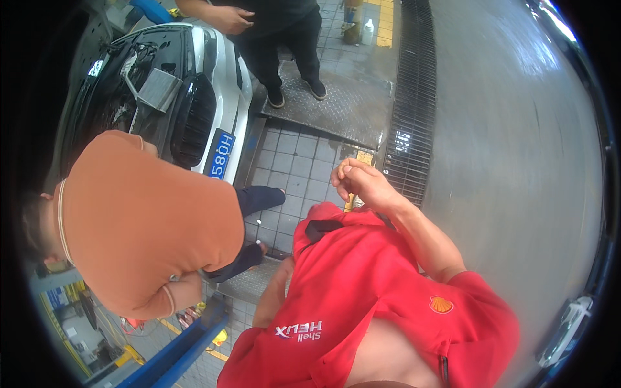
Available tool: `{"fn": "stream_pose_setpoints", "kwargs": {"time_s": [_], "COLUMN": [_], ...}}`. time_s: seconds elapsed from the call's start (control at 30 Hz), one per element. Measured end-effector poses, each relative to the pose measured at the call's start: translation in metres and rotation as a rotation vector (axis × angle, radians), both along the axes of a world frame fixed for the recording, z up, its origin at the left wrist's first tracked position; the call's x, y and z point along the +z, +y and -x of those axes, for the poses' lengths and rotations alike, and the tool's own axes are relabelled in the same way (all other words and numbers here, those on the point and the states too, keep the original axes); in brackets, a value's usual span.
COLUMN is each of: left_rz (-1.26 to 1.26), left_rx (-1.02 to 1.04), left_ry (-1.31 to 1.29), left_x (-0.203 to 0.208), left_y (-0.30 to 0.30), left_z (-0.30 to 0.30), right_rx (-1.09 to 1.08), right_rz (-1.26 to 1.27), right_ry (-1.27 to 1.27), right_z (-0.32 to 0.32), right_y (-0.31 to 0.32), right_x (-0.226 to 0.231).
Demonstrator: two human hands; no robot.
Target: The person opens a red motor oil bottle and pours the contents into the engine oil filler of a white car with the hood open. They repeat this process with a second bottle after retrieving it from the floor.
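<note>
Nearest: red shirt (388, 278), worn by the observer, fills the lower edge of the view, its hem reaching out over the tiled floor (284, 161). Left hand (283, 273): low, at the shirt's left side; fingers partly hidden, so contact and grip cannot be told. Right hand (361, 183): raised in front of the shirt, above the floor where the tiles meet a yellow strip (365, 157). Its fingers are bent, thumb drawn in toward them; whether something small sits between them cannot be told.

To the left, a co-worker in an orange shirt (152, 220) and dark trousers bends toward the front of a white car (226, 97). Below the co-worker, a blue beam (184, 343) slants up from the lower edge.

Car front: black grille (193, 119), blue number plate (221, 155) to its right. A silver box-shaped piece (160, 90) sits just behind the grille.

Beyond the tiles: patterned metal plate (343, 113); its right edge runs beside a dark drain grate (411, 116). A second person in dark clothing (275, 29) stands on the plate, toward its left edge. Farthest, a white bottle (368, 32) stands on the floor, left of the grate.
</note>
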State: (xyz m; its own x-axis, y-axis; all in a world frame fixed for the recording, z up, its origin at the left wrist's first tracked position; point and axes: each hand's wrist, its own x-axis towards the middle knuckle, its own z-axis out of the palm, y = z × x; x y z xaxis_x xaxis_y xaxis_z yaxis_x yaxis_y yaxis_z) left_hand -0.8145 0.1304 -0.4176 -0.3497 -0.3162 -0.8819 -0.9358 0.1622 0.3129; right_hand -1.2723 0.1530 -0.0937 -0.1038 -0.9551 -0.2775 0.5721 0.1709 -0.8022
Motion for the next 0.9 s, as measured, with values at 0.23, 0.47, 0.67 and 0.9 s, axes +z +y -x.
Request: {"fn": "stream_pose_setpoints", "kwargs": {"time_s": [0.23,0.47,0.67,0.9], "left_rz": [0.287,0.65,0.965,1.386], "left_rx": [0.392,0.708,0.818,0.77], "left_ry": [0.022,0.196,0.342,0.406], "left_x": [0.013,0.067,0.104,0.154], "left_y": [-0.052,-0.165,-0.321,-0.533], "left_z": [0.066,0.114,0.117,0.073], "right_rx": [0.112,0.309,0.37,0.295], "right_rz": [-0.054,-0.138,-0.163,-0.32], "right_ry": [0.01,0.102,0.21,0.359], "right_z": [0.042,0.042,0.022,-0.001], "right_y": [-0.046,-0.138,-0.27,-0.43], "right_x": [-0.009,-0.016,-0.046,-0.069]}}
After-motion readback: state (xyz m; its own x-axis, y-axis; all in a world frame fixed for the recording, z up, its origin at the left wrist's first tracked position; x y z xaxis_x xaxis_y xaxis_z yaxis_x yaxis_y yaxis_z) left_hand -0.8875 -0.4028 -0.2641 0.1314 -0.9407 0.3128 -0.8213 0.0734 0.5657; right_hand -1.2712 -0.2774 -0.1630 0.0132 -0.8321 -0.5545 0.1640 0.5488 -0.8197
